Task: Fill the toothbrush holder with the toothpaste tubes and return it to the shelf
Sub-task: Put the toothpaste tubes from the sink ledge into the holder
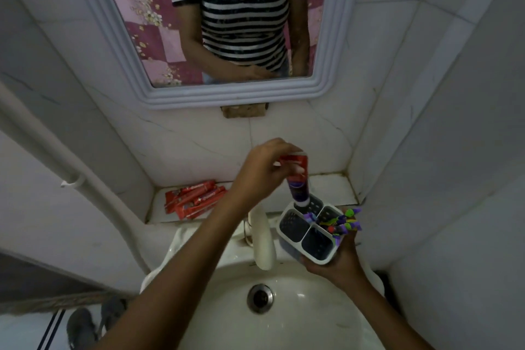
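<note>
— Where's the toothbrush holder right now?
— Up off the shelf, over the right side of the sink. It's cradled in the right hand, fingers curled under its base and far wall. Four compartments, white rim.
— And the toothpaste tube?
— Upright, cap down, its cap just at the mouth of the rear compartment. The left hand has a narrow grip, pinching the crimped red end from above.
— Anything else in there?
— Purple-and-green toothbrushes splay from the right-hand compartment, against the right hand's fingers.
— Paint the room.
— Pale tiled walls close in on both sides, with a framed mirror above. The white sink fills the bottom, and the tiled shelf sits behind it. Red toothpaste boxes are piled at the shelf's left end, there's a cream tap in the middle, and the metal drain below.
</note>
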Demonstrator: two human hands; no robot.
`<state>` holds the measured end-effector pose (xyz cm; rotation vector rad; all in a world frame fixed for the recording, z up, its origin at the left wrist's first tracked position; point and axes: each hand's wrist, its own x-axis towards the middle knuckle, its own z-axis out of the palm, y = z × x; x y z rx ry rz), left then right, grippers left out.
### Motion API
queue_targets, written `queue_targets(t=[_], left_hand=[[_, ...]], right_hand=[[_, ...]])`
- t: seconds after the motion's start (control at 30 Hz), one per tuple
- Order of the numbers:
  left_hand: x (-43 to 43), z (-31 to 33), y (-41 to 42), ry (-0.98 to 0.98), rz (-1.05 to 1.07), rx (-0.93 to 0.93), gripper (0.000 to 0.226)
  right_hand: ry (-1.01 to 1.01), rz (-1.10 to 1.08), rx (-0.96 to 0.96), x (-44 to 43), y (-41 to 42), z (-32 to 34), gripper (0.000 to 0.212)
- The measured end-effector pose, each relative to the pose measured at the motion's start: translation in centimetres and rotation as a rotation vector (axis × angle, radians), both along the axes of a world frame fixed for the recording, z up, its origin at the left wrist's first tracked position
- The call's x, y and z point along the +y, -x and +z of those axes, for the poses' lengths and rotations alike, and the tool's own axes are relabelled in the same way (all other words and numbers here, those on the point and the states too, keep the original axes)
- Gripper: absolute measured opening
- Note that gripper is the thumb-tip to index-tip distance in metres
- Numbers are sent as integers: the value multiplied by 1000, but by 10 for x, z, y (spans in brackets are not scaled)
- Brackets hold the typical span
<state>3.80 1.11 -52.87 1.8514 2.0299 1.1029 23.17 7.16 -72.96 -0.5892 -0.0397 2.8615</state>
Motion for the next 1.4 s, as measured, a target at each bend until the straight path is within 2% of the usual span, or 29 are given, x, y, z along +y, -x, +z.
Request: queue_targets(t=[0.13, 0.33, 0.4, 0.47, 0.53, 0.63, 0.7, 0.8, 0.87, 0.9, 1.03, 1.1, 1.2, 1.27, 1.3, 1.4], left_hand=[[25, -17, -11, 107, -53, -20, 27], [39, -41, -28, 461, -195, 383, 27], [40, -42, -29, 492, -216, 465, 23], [40, -40, -26, 468, -220, 461, 21], [33, -38, -12, 437, -196, 374, 18], [17, -44, 19, 352, -46, 91, 16], [-4, -62, 53, 344, 149, 38, 18], [-49, -98, 99, 392, 428, 228, 35], [-77, -116, 118, 388, 481, 374, 58], [-89, -122, 125, 371, 548, 364, 61], [-116, -130, 141, 398, 821, 195, 41], [-118, -137, 146, 443, 854, 196, 29], [-117, -151, 154, 478, 822, 225, 32], [-111, -151, 159, 483, 766, 220, 40], [-106, -150, 159, 445, 709, 242, 42], [-82, -148, 145, 309, 386, 521, 38]], right_hand=[[67, 19, 34, 2, 0, 1, 120], [96, 14, -17, 3, -3, -9, 121], [90, 9, -19, 6, -4, -15, 120], [77, 27, 4, 5, -4, -10, 119], [99, 40, 38, 1, 1, -3, 122], [52, -31, 43, 1, -4, 7, 125], [16, -9, 9, 2, -6, 10, 126], [-1, 30, -14, 1, -4, 7, 114], [21, 33, -63, 2, -3, 5, 103], [24, 39, -82, 3, -3, 3, 100], [-52, 42, -111, -5, -1, 13, 92], [-328, 36, -124, -10, -1, 23, 82], [-449, 79, -122, -12, -6, 35, 79], [-399, 133, -128, -18, -7, 36, 78], [-475, 103, -128, -21, -7, 43, 79], [-547, 26, -53, -14, -8, 52, 90]])
